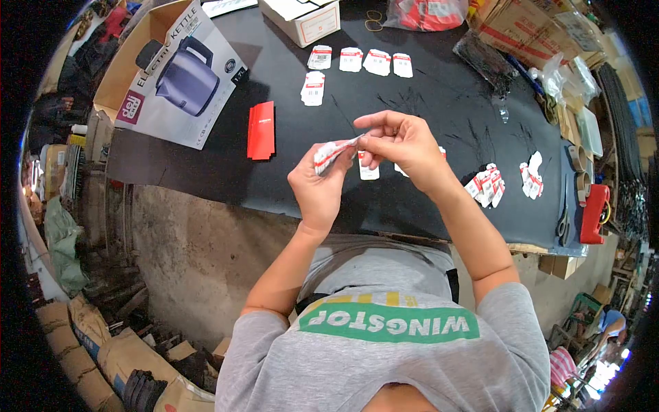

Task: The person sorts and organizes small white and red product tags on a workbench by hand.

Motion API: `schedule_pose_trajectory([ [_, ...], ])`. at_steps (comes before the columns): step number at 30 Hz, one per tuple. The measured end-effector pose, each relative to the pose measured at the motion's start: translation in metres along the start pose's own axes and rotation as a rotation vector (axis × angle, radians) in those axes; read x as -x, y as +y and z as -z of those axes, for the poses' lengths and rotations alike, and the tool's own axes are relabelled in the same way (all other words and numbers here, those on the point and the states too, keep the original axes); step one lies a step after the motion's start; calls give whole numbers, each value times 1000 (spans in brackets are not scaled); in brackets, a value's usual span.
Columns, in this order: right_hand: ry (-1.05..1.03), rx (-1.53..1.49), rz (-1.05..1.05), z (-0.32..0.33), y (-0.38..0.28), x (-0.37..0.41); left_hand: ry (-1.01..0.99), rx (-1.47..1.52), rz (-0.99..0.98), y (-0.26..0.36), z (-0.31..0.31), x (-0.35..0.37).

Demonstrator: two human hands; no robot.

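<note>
Over the black table (206, 172), my left hand (319, 189) is closed around a small bundle of red and white tags (329, 155). My right hand (405, 147) pinches at the bundle's upper right end, where a thin dark strand rises. Under my right hand, one tag stack (369, 167) lies partly covered. Several stacks of white tags (351, 60) with red bands stand in a row farther back, and another stack (313, 89) sits just in front of them. Red cards (261, 131) lie left of my left hand.
An electric kettle box (182, 75) stands at the left. A white box (302, 24) and a bag of red items (425, 12) are at the back. Loose tag piles (487, 185), black strands (473, 141), scissors (563, 220) and a red tape dispenser (595, 214) are on the right.
</note>
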State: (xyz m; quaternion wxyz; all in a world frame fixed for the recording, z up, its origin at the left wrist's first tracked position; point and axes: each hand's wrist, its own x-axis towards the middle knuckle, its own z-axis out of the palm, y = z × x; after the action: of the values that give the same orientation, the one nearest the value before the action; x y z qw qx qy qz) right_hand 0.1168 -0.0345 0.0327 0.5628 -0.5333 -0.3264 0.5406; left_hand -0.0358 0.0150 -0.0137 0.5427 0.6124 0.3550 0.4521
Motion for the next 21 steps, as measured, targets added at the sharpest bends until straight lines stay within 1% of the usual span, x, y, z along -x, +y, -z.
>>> schedule_pose_trajectory([
  [1, -37, -53, -19, 0, -2, 0, 1, 0, 0, 1, 2, -2],
  [2, -38, -54, -20, -1, -5, 0, -21, -101, -170, 2, 4, -4],
  [3, -83, -95, -55, 0, -9, 0, -43, -201, -340, 3, 6, -6],
  [4, -127, -136, -90, 1, -13, -1, -43, -201, -338, 4, 8, -9],
  [6, -110, -139, -109, 1, -15, -6, -65, -327, -546, 4, 10, -13],
  [7, -109, -57, -129, 3, -14, -11, -69, -322, -547, 4, 9, -11],
  [8, -104, 28, -146, 7, -14, -16, -54, -237, -349, 5, 7, -7],
  [9, -10, 179, -94, 6, -13, -20, -43, -151, -150, 6, 3, -3],
  [10, 34, 253, -17, 9, -7, -32, -57, -138, -154, 5, 0, -1],
  [12, 143, 334, 85, 10, 5, -53, -80, 148, 361, 0, 0, 4],
  [14, 160, 269, 102, 14, 17, -75, -116, 201, 474, -8, 5, 10],
  [16, 187, 317, 78, 19, 21, -89, -127, 191, 548, -7, 8, 14],
  [19, 200, 398, 17, 26, 32, -108, -140, 193, 571, -10, 12, 18],
  [21, 218, 422, 42, 29, 34, -114, -163, 182, 586, -4, 14, 18],
])
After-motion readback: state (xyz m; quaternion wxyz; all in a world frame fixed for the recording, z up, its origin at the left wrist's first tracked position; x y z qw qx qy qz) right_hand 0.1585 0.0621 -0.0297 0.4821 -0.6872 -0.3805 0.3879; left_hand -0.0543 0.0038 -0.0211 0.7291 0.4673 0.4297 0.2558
